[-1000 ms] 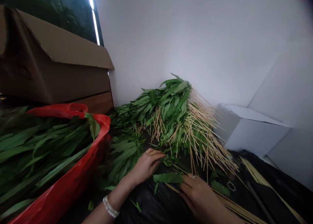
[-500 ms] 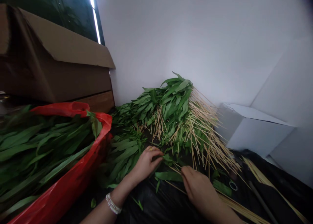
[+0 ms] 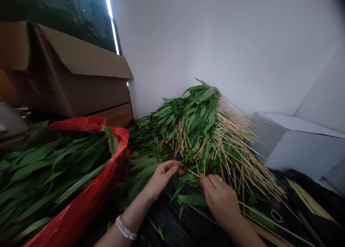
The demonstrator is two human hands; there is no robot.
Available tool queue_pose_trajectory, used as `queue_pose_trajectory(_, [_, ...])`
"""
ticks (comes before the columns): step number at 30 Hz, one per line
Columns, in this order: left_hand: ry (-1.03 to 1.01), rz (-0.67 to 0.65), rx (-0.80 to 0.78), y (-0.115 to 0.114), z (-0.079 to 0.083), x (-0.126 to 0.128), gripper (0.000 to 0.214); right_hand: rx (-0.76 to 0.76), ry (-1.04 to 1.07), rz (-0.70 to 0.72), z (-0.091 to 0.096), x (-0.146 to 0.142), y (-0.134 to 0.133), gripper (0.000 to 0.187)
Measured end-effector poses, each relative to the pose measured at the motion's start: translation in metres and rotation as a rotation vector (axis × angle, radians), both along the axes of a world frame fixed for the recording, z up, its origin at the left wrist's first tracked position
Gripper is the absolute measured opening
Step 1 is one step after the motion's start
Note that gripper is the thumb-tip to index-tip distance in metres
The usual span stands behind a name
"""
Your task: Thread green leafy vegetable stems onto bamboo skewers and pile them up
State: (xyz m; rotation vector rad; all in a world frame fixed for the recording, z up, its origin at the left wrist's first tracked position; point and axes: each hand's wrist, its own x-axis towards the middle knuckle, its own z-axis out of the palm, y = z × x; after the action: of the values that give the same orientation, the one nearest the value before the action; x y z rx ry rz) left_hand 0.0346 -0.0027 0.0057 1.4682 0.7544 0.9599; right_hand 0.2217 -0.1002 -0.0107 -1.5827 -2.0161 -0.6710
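Note:
My left hand [image 3: 166, 175], with a white beaded bracelet on its wrist, pinches a small green stem [image 3: 180, 163] between thumb and fingers. My right hand [image 3: 219, 196], wearing a ring, is closed on a thin bamboo stick [image 3: 193, 173] whose tip points toward the left fingers. Whether the tip touches the stem I cannot tell. Below the hands, a loose green leaf [image 3: 192, 200] lies on black plastic sheeting. Behind them rises a heap of leafy greens [image 3: 201, 106] threaded on sticks, their bare ends [image 3: 237, 139] fanning out to the right.
A red plastic bag [image 3: 88, 193] full of long leaves [image 3: 54, 168] stands at the left, with an open cardboard box [image 3: 94, 90] behind it. To the right are a white box [image 3: 304, 150], more sticks [image 3: 309, 200] and a roll of tape [image 3: 276, 215]. A white wall [image 3: 215, 35] closes the back.
My view has swung slightly left, so the scene sits farther right. The left fingers have closed around the small stem, and the stick in my right hand is now more visible.

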Motion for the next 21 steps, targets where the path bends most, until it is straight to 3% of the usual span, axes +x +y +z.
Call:
queue_pose_trajectory(7, [0.096,0.138,-0.018,0.007,0.001,-0.002,0.039,-0.269,0.032,-0.030,-0.003,-0.007,0.001,0.018])
queue_pose_trajectory(11, [0.119,0.149,-0.017,0.011,-0.001,-0.001,0.041,-0.253,0.031,-0.065,0.003,-0.006,0.004,0.012])
queue_pose_trajectory(15, [0.175,0.136,0.016,0.008,-0.001,0.004,0.042,-0.165,0.007,-0.072,0.026,-0.001,-0.009,0.016])
queue_pose_trajectory(18, [0.184,0.136,0.023,0.007,0.001,0.005,0.043,-0.092,0.006,-0.073,0.052,0.025,-0.033,0.020])
queue_pose_trajectory(21, [0.173,0.142,0.019,0.007,0.004,0.004,0.044,-0.087,0.070,-0.217,0.070,0.089,-0.062,0.025])
